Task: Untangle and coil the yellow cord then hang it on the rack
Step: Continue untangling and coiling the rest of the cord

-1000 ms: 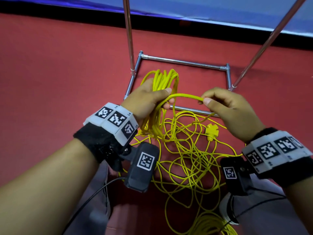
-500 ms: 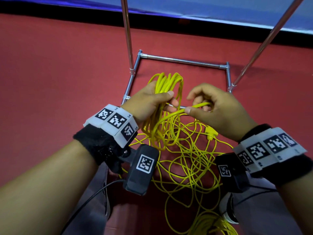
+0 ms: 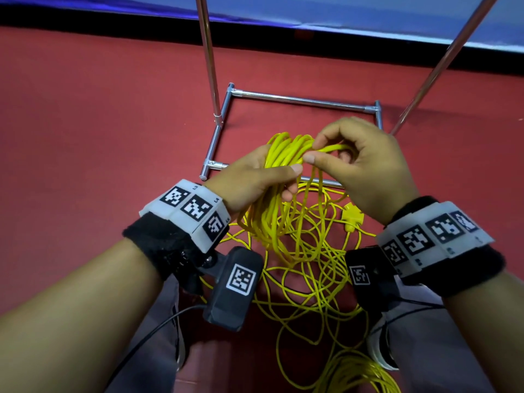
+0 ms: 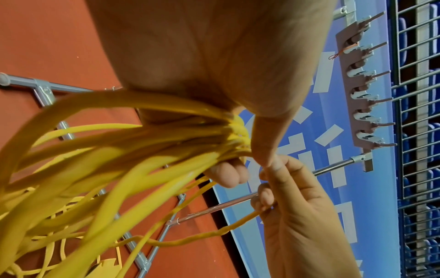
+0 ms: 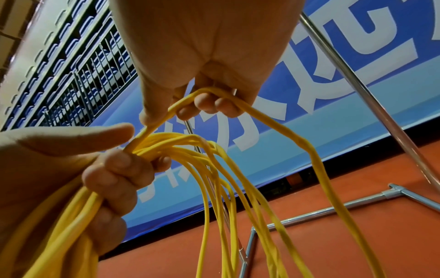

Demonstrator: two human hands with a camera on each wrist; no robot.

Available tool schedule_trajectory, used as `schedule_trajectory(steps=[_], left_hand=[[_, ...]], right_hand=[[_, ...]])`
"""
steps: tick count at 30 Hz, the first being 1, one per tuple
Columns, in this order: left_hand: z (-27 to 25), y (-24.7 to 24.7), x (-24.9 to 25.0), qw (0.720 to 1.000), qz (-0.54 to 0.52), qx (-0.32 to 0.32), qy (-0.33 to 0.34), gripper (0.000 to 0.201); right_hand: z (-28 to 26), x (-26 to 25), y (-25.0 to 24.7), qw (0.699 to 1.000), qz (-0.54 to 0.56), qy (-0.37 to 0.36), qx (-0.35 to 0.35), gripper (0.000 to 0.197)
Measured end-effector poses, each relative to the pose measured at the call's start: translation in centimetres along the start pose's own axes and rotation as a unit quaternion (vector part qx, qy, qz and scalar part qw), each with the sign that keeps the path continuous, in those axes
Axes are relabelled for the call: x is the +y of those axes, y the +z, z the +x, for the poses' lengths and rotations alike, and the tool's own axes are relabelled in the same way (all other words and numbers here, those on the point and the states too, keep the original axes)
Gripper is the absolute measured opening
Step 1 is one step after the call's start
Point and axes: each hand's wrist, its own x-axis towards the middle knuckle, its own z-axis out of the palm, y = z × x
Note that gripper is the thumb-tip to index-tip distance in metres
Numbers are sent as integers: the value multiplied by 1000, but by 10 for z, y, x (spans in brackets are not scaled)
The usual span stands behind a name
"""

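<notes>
The left hand [image 3: 249,177] is clamped around a bundle of loops of the yellow cord [image 3: 279,154]; at its 3 o'clock the right hand [image 3: 365,165] pinches one strand against that bundle. Loose cord lies tangled on the red floor [image 3: 85,123] at 6 o'clock. The rack [image 3: 306,101] stands at 12 o'clock, bare floor at 9. Its hooks [image 4: 364,96] show only from the left wrist.

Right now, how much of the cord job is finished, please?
Partly done: the left hand grips a bundle of finished loops of the yellow cord. In hand: the right hand brings one more loop to that bundle. Left: a loose tangle with the plug lies on the red floor; nothing hangs on the rack.
</notes>
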Motion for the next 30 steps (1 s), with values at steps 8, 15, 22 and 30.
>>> schedule_trajectory(steps=[8, 15, 22, 30], left_hand=[[1, -5, -1, 999, -43, 33, -1, 12], [4, -2, -7, 997, -21, 67, 20, 11], [1, 2, 0, 1000, -12, 17, -14, 34], [-2, -2, 5, 1000, 7, -16, 8, 25]], right_hand=[[1, -2, -10, 994, 33, 14, -105, 15], [-1, -20, -3, 972, 114, 14, -206, 14], [3, -9, 4, 991, 113, 64, -42, 28], [3, 6, -7, 995, 87, 45, -33, 32]])
